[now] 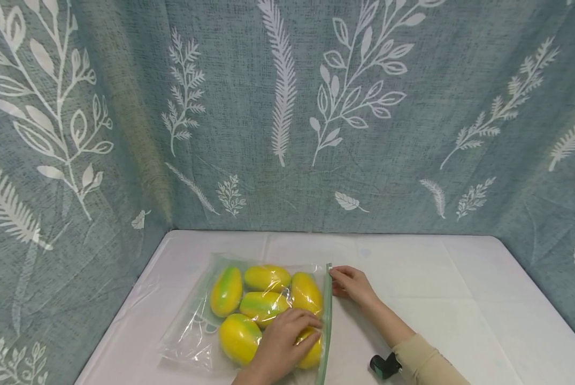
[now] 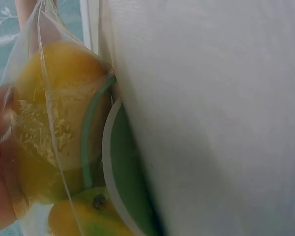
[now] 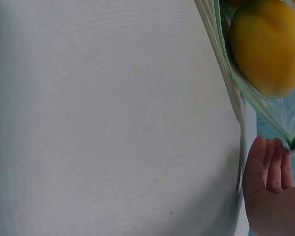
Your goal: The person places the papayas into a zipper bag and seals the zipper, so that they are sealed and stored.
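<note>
A clear zip bag (image 1: 186, 331) with a green zip strip (image 1: 328, 321) lies on the table, its mouth toward the right. Several yellow-green mangoes (image 1: 239, 339) are inside it. At the far end of the strip, my right hand (image 1: 357, 286) pinches the bag's corner between thumb and fingers; the right wrist view has this hand (image 3: 275, 196) just below a mango (image 3: 268, 46). My left hand (image 1: 282, 339) rests on the bag near its mouth, fingers loosely bent over the nearest mango on the right. In the left wrist view its fingers are mostly cut off.
The bag lies on a white-covered table (image 1: 441, 299). A patterned blue-green curtain (image 1: 248, 133) hangs behind and along both sides. By the right sleeve (image 1: 424, 358) is a small black device (image 1: 382, 366), partly hidden.
</note>
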Action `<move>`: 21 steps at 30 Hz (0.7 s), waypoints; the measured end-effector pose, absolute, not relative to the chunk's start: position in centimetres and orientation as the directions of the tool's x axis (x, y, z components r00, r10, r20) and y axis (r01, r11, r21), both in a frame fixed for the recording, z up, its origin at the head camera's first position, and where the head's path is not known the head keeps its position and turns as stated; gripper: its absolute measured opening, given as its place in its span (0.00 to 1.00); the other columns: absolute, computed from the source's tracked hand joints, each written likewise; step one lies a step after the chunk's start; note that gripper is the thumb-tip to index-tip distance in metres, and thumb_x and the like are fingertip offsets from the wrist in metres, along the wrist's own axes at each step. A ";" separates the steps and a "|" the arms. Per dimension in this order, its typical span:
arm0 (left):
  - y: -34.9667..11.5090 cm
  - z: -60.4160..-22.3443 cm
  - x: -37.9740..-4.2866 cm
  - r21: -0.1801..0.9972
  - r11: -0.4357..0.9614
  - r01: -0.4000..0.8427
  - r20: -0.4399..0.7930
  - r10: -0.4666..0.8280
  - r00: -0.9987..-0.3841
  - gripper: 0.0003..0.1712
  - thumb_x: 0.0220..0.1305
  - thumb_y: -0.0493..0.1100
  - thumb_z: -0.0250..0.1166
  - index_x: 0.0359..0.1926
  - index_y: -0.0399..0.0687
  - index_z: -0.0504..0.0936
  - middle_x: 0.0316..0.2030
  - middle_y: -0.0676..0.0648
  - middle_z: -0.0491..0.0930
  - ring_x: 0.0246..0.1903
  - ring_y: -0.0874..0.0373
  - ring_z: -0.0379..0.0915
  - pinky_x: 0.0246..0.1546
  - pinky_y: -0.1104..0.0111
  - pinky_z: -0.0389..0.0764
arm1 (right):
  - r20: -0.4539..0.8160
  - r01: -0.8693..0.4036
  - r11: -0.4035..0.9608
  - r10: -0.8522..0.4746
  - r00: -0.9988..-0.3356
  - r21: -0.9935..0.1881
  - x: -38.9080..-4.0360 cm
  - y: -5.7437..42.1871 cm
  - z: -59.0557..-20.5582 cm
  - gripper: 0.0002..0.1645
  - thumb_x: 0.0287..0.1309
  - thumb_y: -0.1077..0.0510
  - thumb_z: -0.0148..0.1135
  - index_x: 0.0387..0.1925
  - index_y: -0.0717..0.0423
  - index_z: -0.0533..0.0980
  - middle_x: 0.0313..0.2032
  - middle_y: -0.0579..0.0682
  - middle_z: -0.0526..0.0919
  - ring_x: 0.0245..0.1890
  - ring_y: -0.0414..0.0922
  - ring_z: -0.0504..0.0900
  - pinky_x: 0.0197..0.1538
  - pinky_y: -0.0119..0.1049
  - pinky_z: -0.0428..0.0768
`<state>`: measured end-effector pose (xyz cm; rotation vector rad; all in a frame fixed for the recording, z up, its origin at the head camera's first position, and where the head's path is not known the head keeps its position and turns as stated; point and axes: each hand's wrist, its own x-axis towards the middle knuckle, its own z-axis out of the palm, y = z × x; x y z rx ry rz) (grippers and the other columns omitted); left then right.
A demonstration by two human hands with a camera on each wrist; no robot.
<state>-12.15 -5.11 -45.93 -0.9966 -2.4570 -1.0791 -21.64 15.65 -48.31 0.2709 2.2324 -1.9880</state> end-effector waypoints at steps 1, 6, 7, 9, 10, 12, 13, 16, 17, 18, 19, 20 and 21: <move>-5.2 -45.9 -12.1 0.540 0.488 0.686 0.480 0.490 -0.727 0.04 0.63 0.42 0.67 0.39 0.53 0.85 0.42 0.59 0.81 0.44 0.63 0.75 0.48 0.66 0.78 | -0.226 0.230 0.106 0.043 -0.973 -0.968 -21.7 15.6 -48.4 0.21 0.66 0.54 0.60 0.50 0.68 0.76 0.37 0.54 0.83 0.33 0.42 0.83 0.40 0.36 0.85; -5.4 -44.9 -12.5 0.544 0.497 0.676 0.403 0.552 -0.730 0.04 0.65 0.43 0.66 0.40 0.53 0.84 0.41 0.59 0.81 0.43 0.65 0.75 0.48 0.67 0.78 | -0.210 0.213 0.094 0.042 -0.977 -0.972 -21.7 15.6 -48.5 0.20 0.66 0.55 0.60 0.49 0.69 0.76 0.37 0.54 0.83 0.33 0.42 0.83 0.40 0.36 0.85; -5.5 -44.5 -12.7 0.546 0.496 0.675 0.386 0.566 -0.728 0.04 0.65 0.43 0.66 0.40 0.53 0.84 0.41 0.59 0.81 0.43 0.65 0.75 0.46 0.68 0.79 | -0.211 0.214 0.088 0.045 -0.977 -0.973 -21.7 15.6 -48.5 0.20 0.66 0.55 0.60 0.49 0.69 0.76 0.36 0.54 0.83 0.33 0.42 0.83 0.40 0.36 0.85; -5.6 -43.6 -13.4 0.560 0.495 0.664 0.336 0.597 -0.728 0.04 0.65 0.44 0.65 0.40 0.53 0.84 0.40 0.59 0.81 0.40 0.66 0.75 0.44 0.71 0.79 | -0.203 0.207 0.092 0.049 -0.978 -0.974 -21.7 15.5 -48.5 0.20 0.65 0.55 0.60 0.49 0.69 0.76 0.36 0.54 0.83 0.33 0.41 0.82 0.41 0.37 0.85; -5.6 -43.0 -13.9 0.568 0.493 0.659 0.312 0.612 -0.727 0.04 0.66 0.44 0.65 0.40 0.53 0.84 0.39 0.59 0.81 0.40 0.66 0.76 0.43 0.71 0.79 | -0.200 0.204 0.093 0.052 -0.978 -0.974 -21.7 15.5 -48.4 0.20 0.65 0.55 0.61 0.49 0.69 0.76 0.36 0.53 0.83 0.33 0.41 0.82 0.41 0.37 0.85; -5.5 -41.8 -14.9 0.588 0.493 0.642 0.262 0.635 -0.727 0.05 0.66 0.45 0.65 0.40 0.52 0.84 0.39 0.58 0.82 0.40 0.65 0.76 0.42 0.71 0.79 | -0.197 0.202 0.091 0.061 -0.979 -0.975 -21.7 15.4 -48.4 0.21 0.65 0.54 0.61 0.48 0.68 0.76 0.36 0.53 0.83 0.32 0.41 0.82 0.40 0.38 0.85; -5.4 -41.2 -15.5 0.599 0.494 0.630 0.236 0.643 -0.729 0.06 0.67 0.45 0.64 0.41 0.52 0.84 0.40 0.58 0.82 0.40 0.64 0.77 0.42 0.71 0.79 | -0.195 0.201 0.092 0.064 -0.979 -0.975 -21.7 15.4 -48.4 0.21 0.65 0.54 0.61 0.49 0.68 0.76 0.37 0.53 0.83 0.32 0.41 0.82 0.40 0.37 0.85; -5.1 -39.8 -17.5 0.650 0.482 0.588 0.186 0.649 -0.738 0.08 0.67 0.45 0.63 0.42 0.49 0.85 0.40 0.56 0.82 0.42 0.61 0.78 0.45 0.66 0.79 | -0.190 0.195 0.088 0.065 -0.980 -0.977 -21.7 15.4 -48.5 0.21 0.64 0.53 0.62 0.49 0.68 0.76 0.38 0.54 0.82 0.33 0.42 0.81 0.41 0.38 0.84; -4.9 -39.5 -18.2 0.672 0.474 0.570 0.172 0.648 -0.742 0.08 0.68 0.45 0.63 0.43 0.49 0.85 0.40 0.56 0.83 0.41 0.60 0.78 0.46 0.64 0.79 | -0.188 0.193 0.086 0.067 -0.980 -0.977 -21.7 15.3 -48.6 0.21 0.64 0.53 0.62 0.49 0.68 0.76 0.38 0.54 0.82 0.33 0.42 0.82 0.41 0.38 0.84; -4.8 -39.3 -18.8 0.691 0.466 0.552 0.161 0.646 -0.746 0.08 0.68 0.45 0.63 0.43 0.48 0.85 0.40 0.56 0.83 0.41 0.60 0.78 0.47 0.63 0.79 | -0.185 0.190 0.079 0.067 -0.981 -0.979 -21.7 15.3 -48.6 0.21 0.64 0.54 0.62 0.49 0.69 0.76 0.39 0.55 0.83 0.34 0.42 0.82 0.41 0.38 0.84; -4.6 -39.1 -19.4 0.712 0.453 0.536 0.153 0.645 -0.748 0.09 0.68 0.44 0.62 0.43 0.47 0.85 0.40 0.56 0.83 0.41 0.60 0.78 0.48 0.61 0.79 | -0.184 0.189 0.079 0.066 -0.981 -0.979 -21.7 15.3 -48.7 0.21 0.64 0.54 0.62 0.49 0.69 0.76 0.39 0.55 0.83 0.34 0.42 0.82 0.42 0.39 0.84; -4.4 -39.0 -20.0 0.731 0.441 0.522 0.146 0.645 -0.750 0.09 0.68 0.43 0.62 0.43 0.46 0.85 0.40 0.55 0.83 0.41 0.60 0.78 0.48 0.60 0.78 | -0.182 0.187 0.070 0.068 -0.981 -0.980 -21.7 15.3 -48.7 0.21 0.64 0.55 0.62 0.49 0.69 0.76 0.39 0.54 0.83 0.34 0.42 0.82 0.42 0.39 0.84; -4.1 -39.0 -20.6 0.745 0.428 0.512 0.141 0.649 -0.748 0.09 0.68 0.43 0.62 0.44 0.44 0.85 0.40 0.55 0.83 0.41 0.60 0.78 0.49 0.61 0.78 | -0.179 0.183 0.067 0.069 -0.981 -0.981 -21.7 15.3 -48.7 0.20 0.64 0.55 0.62 0.49 0.69 0.76 0.38 0.54 0.83 0.34 0.42 0.82 0.42 0.39 0.84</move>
